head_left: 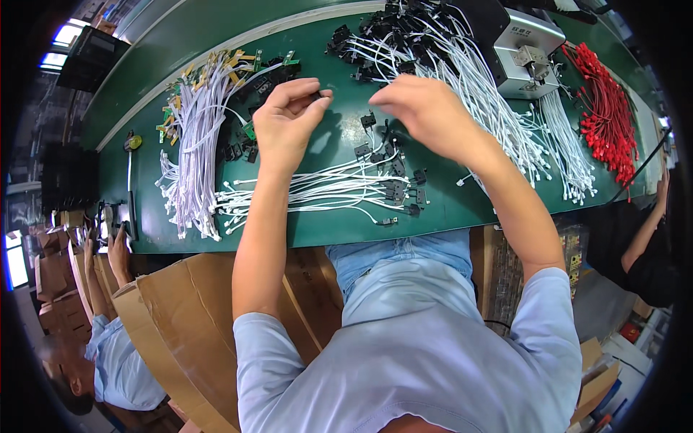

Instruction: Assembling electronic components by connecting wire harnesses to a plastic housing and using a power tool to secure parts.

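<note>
From my remote seat, the biggest thing I see is the long green workbench (137,180) curving across the view. Below it sits a brown cardboard box (180,317) at the person's left knee. On the bench, a bundle of white wires (191,144) lies to the left, another heap of white wires with black connectors (462,72) spreads toward a grey metal machine (523,54), and a pile of red leads (606,108) runs down the far right. A flat row of white cables (317,191) lies just under the hands, loose black plugs (401,187) scattered at its right end.

The left hand (285,126) is pinched narrow, thumb and forefinger holding a small black connector (316,94) above the bench. The right hand (426,108) is curled, fingers bent down; I cannot tell what it grips, if anything. A co-worker's hands (115,249) show at the left edge.
</note>
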Demonstrator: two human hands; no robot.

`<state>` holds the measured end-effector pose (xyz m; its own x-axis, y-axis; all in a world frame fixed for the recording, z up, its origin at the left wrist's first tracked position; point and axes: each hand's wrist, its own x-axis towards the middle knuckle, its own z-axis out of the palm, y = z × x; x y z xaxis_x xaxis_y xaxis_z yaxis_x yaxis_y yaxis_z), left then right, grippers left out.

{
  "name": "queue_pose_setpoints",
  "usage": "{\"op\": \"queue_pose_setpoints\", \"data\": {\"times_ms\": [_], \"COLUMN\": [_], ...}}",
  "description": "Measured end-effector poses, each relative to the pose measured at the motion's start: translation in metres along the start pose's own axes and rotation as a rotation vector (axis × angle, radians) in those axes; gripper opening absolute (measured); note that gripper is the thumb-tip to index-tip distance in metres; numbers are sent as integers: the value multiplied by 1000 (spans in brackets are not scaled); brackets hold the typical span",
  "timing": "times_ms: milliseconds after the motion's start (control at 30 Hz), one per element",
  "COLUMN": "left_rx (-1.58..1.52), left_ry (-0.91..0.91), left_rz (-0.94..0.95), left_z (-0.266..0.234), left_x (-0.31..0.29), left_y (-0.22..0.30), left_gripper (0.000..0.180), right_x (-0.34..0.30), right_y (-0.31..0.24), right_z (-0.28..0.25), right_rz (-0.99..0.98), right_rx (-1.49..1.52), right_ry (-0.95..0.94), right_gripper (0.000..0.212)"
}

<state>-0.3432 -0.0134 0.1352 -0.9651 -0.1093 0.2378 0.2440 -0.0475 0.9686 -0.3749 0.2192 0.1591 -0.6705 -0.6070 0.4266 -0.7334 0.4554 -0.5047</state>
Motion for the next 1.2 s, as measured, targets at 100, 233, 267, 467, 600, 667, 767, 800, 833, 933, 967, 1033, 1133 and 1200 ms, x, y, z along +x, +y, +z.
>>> {"op": "queue_pose_setpoints", "data": {"times_ms": [100, 233, 267, 467, 600, 667, 767, 800, 833, 933, 967, 1033, 1133, 1200], "left_rx": [20, 100, 146, 339, 289, 268, 230, 218, 217, 198, 207, 211, 229, 244], "left_ry": [2, 0, -5, 3, 23, 18, 28, 29, 35, 27, 37, 27, 27, 18], "left_rz": [-20, -100, -76, 110, 18, -32, -32, -36, -34, -43, -52, -10, 0, 15], "left_z": [5, 4, 3, 11, 10, 3, 6, 6, 5, 6, 7, 8, 11, 14], "left_x": [-1, -3, -3, -3, -5, -10, -11, -10, -10, -9, -8, -8, -6, -6], "left_y": [-6, -18, -27, -35, -29, -28, -29, -30, -30, -32, -32, -29, -29, -28], "left_gripper": [28, 30, 33, 38, 43, 45, 46, 46, 46, 47, 47, 47, 47, 48], "right_x": [1, 2, 1, -15, -16, -11, -7, -9, -11, -26, -36, -60, -79, -80], "right_y": [-11, -16, -14, -17, -25, -31, -28, -27, -26, -31, -33, -30, -24, -25], "right_z": [13, 23, 24, 4, 21, 25, 17, 16, 15, 2, -4, -1, 11, 6], "right_rz": [-41, -155, -159, -114, -201, -216, -200, -199, -195, -270, -339, -341, -181, -135], "right_rx": [-171, -202, -306, -406, -313, -378, -306, -313, -304, -319, -345, -338, -126, -89], "right_ry": [-147, -275, -277, -239, -235, -403, -461, -459, -402, -262, -170, -157, -11, -29], "right_gripper": [15, 19, 20, 27, 33, 31, 14, 14, 9, 7, 9, 14, 20, 19]}}
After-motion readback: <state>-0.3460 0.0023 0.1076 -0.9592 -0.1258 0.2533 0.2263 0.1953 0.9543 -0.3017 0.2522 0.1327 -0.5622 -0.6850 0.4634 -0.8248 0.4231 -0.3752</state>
